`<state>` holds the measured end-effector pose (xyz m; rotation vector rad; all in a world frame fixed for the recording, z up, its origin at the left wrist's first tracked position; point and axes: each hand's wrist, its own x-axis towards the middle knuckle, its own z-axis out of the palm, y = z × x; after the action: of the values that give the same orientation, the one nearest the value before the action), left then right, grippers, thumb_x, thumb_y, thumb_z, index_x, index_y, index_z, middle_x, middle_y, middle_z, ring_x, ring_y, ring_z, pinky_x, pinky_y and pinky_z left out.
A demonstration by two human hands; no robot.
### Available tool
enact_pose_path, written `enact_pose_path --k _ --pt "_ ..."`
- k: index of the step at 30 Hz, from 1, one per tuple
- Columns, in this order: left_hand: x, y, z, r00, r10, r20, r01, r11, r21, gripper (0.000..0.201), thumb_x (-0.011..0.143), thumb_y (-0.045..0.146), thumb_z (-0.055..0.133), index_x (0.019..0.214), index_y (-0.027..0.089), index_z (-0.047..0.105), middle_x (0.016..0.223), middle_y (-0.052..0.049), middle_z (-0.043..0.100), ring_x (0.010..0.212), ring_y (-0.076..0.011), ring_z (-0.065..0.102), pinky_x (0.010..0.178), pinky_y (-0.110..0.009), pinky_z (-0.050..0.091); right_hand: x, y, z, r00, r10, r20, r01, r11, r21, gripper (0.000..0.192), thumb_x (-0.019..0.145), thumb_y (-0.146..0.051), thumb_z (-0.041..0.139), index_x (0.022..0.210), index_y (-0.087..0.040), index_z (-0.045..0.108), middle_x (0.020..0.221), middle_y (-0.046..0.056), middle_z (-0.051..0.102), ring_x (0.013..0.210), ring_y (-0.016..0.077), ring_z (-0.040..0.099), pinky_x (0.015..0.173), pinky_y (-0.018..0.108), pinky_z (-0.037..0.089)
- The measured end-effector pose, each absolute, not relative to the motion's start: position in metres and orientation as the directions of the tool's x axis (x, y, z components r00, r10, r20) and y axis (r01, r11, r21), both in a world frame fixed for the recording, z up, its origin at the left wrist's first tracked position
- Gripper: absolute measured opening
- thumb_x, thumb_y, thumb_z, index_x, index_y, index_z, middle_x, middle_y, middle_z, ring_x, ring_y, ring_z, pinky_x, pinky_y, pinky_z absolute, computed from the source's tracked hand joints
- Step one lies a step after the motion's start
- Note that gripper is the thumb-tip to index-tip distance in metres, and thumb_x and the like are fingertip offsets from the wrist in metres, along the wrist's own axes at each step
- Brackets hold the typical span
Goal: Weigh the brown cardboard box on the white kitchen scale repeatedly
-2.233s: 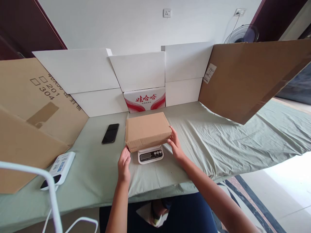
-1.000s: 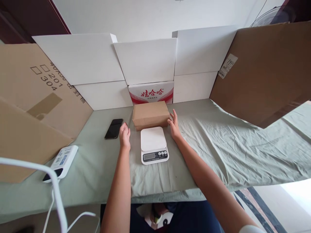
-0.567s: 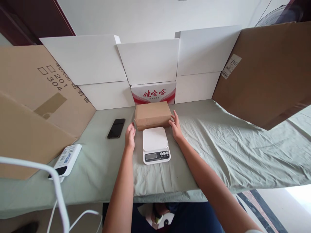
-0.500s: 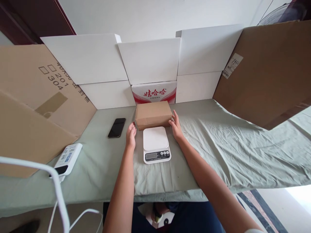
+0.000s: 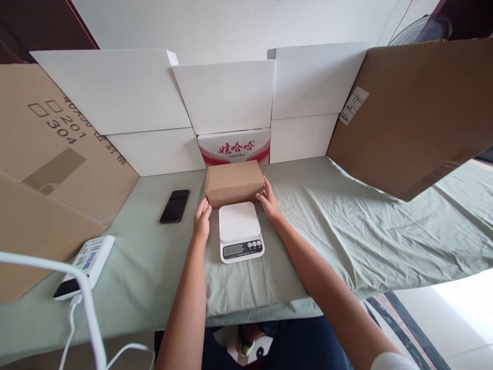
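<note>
A small brown cardboard box (image 5: 234, 180) lies just behind a white kitchen scale (image 5: 239, 221) on the cloth-covered table. My right hand (image 5: 268, 201) holds the box at its right end, fingers along the side and thumb near the front corner. At the opposite end, my left hand (image 5: 202, 218) has its fingers against the left front corner; its fingertips are partly hidden. The scale stands between my wrists, with nothing on its plate. Its display and round buttons face me, and I can make out no reading.
A black phone (image 5: 174, 206) lies to the left. Beyond it is a white power strip (image 5: 85, 264) near a white curved tube (image 5: 87, 288). White boxes (image 5: 227, 97) and a red-printed carton (image 5: 235, 146) line the back. Large cardboard boxes flank both sides, left (image 5: 34, 154) and right (image 5: 416, 113).
My left hand has closed in on the box's left corner, and my right hand sits more firmly at its right end. The whole view has shifted slightly; box and scale keep their places.
</note>
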<state>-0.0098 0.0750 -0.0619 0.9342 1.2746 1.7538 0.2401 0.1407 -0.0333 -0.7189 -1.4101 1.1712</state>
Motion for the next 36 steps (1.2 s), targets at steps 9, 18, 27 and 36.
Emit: enact_pose_path --k 9,18,27,36 --pt "0.006 0.048 -0.04 -0.477 0.822 0.312 -0.104 -0.405 0.908 0.076 0.078 0.053 0.076 0.143 0.017 0.059 0.154 -0.017 0.051 0.148 -0.0356 0.039 0.123 -0.047 0.031 0.247 0.116 -0.017 -0.145 0.841 0.521 -0.143 0.503 -0.852 0.087 0.09 -0.064 0.058 0.161 -0.035 0.018 0.171 0.002 0.022 0.155 0.0263 0.03 0.128 0.046 0.028" --pt "0.032 -0.048 -0.047 -0.52 0.801 0.296 -0.09 -0.396 0.914 0.067 0.084 0.048 0.073 0.143 0.019 0.06 0.151 -0.016 0.055 0.146 -0.0358 0.042 0.122 -0.049 0.033 0.278 0.04 -0.022 -0.168 0.808 0.565 0.038 0.578 -0.815 0.081 0.094 -0.063 0.054 0.161 -0.032 0.02 0.168 0.007 0.025 0.155 0.0332 0.027 0.128 0.052 0.026" --pt "0.041 -0.073 -0.05 -0.483 0.842 0.239 -0.119 -0.334 0.935 0.065 0.086 0.047 0.071 0.144 0.021 0.059 0.154 -0.014 0.052 0.147 -0.0329 0.042 0.123 -0.046 0.031 0.284 0.024 -0.038 -0.135 0.819 0.557 0.082 0.57 -0.818 0.077 0.096 -0.059 0.054 0.161 -0.036 0.02 0.166 0.007 0.028 0.152 0.0333 0.03 0.122 0.056 0.032" --pt "0.039 -0.071 -0.051 -0.494 0.837 0.238 -0.115 -0.334 0.935 0.068 0.083 0.039 0.073 0.146 0.02 0.057 0.155 -0.015 0.049 0.148 -0.0343 0.04 0.124 -0.047 0.029 0.281 0.025 -0.031 -0.155 0.854 0.497 0.064 0.511 -0.857 0.078 0.095 -0.06 0.054 0.161 -0.034 0.021 0.167 0.007 0.026 0.149 0.0328 0.034 0.12 0.053 0.036"
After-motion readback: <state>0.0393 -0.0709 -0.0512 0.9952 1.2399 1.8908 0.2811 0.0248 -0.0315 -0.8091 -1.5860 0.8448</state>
